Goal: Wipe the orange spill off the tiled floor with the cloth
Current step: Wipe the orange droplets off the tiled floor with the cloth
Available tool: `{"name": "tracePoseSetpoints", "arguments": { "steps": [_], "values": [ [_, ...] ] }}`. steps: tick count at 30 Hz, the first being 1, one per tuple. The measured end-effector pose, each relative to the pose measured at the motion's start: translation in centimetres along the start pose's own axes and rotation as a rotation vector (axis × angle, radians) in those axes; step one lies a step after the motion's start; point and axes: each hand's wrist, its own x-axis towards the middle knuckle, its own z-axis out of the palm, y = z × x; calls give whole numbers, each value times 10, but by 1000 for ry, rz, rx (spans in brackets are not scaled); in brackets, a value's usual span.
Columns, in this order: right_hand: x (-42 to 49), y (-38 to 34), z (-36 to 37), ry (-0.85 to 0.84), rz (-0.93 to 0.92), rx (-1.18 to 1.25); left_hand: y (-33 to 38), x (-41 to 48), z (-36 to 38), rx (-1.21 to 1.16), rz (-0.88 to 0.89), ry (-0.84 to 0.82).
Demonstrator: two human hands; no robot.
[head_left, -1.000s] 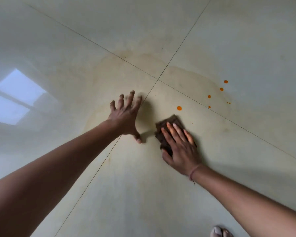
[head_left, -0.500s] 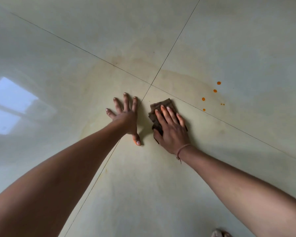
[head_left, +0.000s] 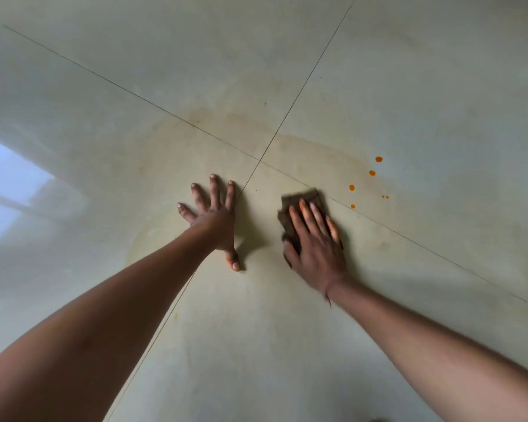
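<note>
Right hand (head_left: 314, 242) pressed flat, fingers extended, on a small dark brown folded cloth (head_left: 301, 205); pinning it to the glossy pale cream tiled floor (head_left: 409, 86), not clenched around it. Cloth sits just right of the grout-line crossing. Left hand (head_left: 214, 220) released, fingers splayed, palm on floor. Bright orange spill droplets (head_left: 372, 173) lie near the cloth, to its right. Faint yellowish smear (head_left: 317, 153) surrounds both hands. No legible writing.
</note>
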Motion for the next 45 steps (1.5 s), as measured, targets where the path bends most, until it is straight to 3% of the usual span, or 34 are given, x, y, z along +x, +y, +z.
{"name": "tracePoseSetpoints", "arguments": {
  "steps": [3,9,13,15,21,25,27,30,34,36,39,41,42,45],
  "values": [
    [-42,17,0,-51,-48,-6,0,-5,-3,-8,5,-2],
    [63,-14,-13,-40,-27,43,1,2,0,14,-12,9],
    [9,61,-19,-176,-594,-136,1,2,1,15,-20,24],
    [8,105,-32,-223,-681,-226,3,2,0,27,-26,26],
    [12,95,-24,-232,-530,-205,12,-4,-1,92,-77,60],
    [1,114,-26,-232,-592,-195,24,-15,9,162,99,158],
    [14,100,-27,-177,-481,-128,40,-19,19,125,171,129],
    [21,75,-20,-75,-239,28,66,-17,27,136,131,86],
    [-43,115,-7,-158,-479,24,77,-21,21,163,53,62],
    [-39,140,-10,-128,-495,-7,85,-25,10,162,11,11],
    [4,132,-21,-73,-181,23,100,-27,-8,159,-45,-83],
    [12,115,-18,-69,-94,55,106,-26,-13,140,-69,-69],
    [3,113,-13,-99,-156,66,109,-25,-11,122,-69,-45],
    [-24,140,-7,-170,-584,-47,117,-25,5,112,-33,22]
  ]
}}
